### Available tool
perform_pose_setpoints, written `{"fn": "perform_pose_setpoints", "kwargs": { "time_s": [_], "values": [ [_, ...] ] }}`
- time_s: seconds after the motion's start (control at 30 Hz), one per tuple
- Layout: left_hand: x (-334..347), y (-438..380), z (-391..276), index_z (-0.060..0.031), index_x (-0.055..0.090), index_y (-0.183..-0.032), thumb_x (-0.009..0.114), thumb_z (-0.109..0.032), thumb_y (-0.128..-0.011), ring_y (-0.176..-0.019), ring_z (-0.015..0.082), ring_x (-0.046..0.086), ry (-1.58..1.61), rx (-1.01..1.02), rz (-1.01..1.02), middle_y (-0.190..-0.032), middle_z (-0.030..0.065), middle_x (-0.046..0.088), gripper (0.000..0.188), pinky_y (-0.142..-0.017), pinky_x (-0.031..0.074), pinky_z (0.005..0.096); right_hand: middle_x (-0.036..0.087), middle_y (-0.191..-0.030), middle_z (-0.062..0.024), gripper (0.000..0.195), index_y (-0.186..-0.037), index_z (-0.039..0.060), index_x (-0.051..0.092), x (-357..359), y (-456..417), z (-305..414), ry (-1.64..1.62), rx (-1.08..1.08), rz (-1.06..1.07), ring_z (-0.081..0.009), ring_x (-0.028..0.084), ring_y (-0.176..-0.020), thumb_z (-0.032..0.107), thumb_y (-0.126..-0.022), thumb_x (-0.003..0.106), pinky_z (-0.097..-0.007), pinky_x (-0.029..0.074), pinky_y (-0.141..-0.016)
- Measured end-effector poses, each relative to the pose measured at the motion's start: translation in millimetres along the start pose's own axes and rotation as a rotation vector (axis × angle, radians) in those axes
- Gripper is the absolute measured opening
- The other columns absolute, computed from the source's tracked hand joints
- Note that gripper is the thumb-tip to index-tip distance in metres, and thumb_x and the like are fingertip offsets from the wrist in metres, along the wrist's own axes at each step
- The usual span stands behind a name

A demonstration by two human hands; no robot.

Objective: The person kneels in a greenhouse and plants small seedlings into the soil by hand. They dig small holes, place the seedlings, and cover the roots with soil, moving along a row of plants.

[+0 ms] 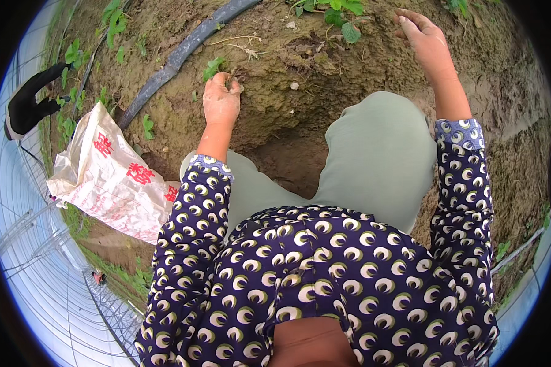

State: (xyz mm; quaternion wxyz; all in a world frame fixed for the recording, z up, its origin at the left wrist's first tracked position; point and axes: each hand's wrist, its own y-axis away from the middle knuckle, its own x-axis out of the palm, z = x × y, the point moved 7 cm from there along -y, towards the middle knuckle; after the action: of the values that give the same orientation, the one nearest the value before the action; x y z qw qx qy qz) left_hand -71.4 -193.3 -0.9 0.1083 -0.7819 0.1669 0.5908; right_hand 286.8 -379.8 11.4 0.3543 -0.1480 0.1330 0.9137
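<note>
My left hand (pixel 221 102), smeared with soil, is low over the raised earth with its fingers closed around a small green leafy plant (pixel 213 69). The leaves show just past the fingertips, while the stem is mostly hidden by the fingers. Up at the right, my right hand (pixel 423 40) hovers beside the soil bank (pixel 376 59), thumb and fingers slightly apart, with nothing visible between them. Between the two hands, a plant with toothed leaves (pixel 342 18) grows at the top of the bank.
A black hose (pixel 174 62) curves across the soil on the left. Beside my left forearm stands a white plastic sack (pixel 119 179) with red writing. A dark shape, possibly a bent-over person (pixel 30 103), is at the far left. Greenhouse framing (pixel 69 293) rises beyond.
</note>
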Motion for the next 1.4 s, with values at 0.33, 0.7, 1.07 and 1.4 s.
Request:
{"fn": "perform_pose_setpoints", "kwargs": {
  "time_s": [0.33,0.7,1.07,1.4],
  "values": [
    [3.2,-15.4,10.0,-0.0029,0.053,-0.109,0.061,-0.023,-0.078,-0.092,0.0306,0.056,-0.2,-0.062,0.212,-0.103,0.0174,0.057,0.038,-0.081,0.044,0.038,0.058,-0.107,-0.0218,0.072,-0.115,-0.0031,0.053,79.1,-17.7,-0.6,0.448,0.019,0.164,-0.0318,0.055,-0.102,0.054,-0.071,0.059,-0.0366,0.042,-0.088],
    [22.6,-39.3,-156.7,-0.0017,0.058,-0.108,0.058,-0.026,-0.081,-0.084,0.0235,0.06,0.357,0.074,0.492,-0.096,0.0139,0.063,0.037,-0.076,0.047,0.0304,0.064,-0.083,-0.002,0.037,-0.107,0.0041,0.055,79.9,-25.5,-36.5,-0.245,0.221,0.329,-0.0067,0.057,-0.071,0.028,-0.079,0.062,-0.0242,0.042,-0.06],
    [61.9,-64.3,-202.1,-0.0019,0.056,-0.109,0.057,-0.028,-0.078,-0.101,0.0318,0.055,-0.075,0.13,0.433,-0.107,0.0202,0.058,0.041,-0.087,0.044,0.037,0.065,-0.085,-0.0004,0.032,-0.1,0.0076,0.059,81.4,-28.6,-42.8,-0.324,0.206,0.362,-0.0063,0.059,-0.073,0.031,-0.079,0.062,-0.0227,0.041,-0.059],
    [46.7,-85.9,-227.9,-0.0036,0.058,-0.097,0.055,-0.023,-0.08,-0.093,0.0338,0.056,-0.532,0.525,0.303,-0.094,0.0195,0.06,0.026,-0.081,0.045,0.0409,0.066,-0.087,-0.0022,0.035,-0.104,0.0054,0.058,80.6,-27.9,-39.8,-0.341,0.223,0.403,-0.0084,0.06,-0.074,0.031,-0.08,0.061,-0.0233,0.042,-0.059]
  ]
}}
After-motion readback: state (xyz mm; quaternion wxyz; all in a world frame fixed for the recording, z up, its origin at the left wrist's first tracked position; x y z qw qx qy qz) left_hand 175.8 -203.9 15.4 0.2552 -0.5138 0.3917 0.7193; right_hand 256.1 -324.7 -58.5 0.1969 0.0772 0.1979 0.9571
